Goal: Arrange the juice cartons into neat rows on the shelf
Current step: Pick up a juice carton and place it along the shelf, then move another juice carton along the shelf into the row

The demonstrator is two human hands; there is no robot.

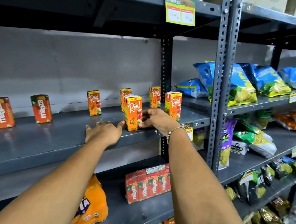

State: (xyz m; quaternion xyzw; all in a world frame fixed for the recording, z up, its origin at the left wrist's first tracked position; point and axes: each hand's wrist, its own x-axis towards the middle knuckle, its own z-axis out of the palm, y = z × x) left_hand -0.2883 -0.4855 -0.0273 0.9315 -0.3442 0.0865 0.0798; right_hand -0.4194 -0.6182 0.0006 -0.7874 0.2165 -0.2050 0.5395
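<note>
Several orange Real apple juice cartons stand scattered on the grey metal shelf [44, 146]. My right hand [156, 122] grips the right side of the nearest Real carton [133, 112], which stands upright near the shelf's front edge. My left hand [104, 133] lies flat on the shelf, its fingertip touching that carton's lower left corner. Other Real cartons stand at the left [94, 103], behind [124, 96], at the back [154, 96] and to the right [173, 105]. Two red Maaza cartons [41, 108] [0, 112] stand further left.
A wrapped pack of Maaza cartons [148, 184] and an orange bottle pack [92, 207] lie on the shelf below. Snack bags [244, 86] fill the shelves to the right, past a perforated upright post [219, 84]. A price tag [180, 10] hangs from the shelf above.
</note>
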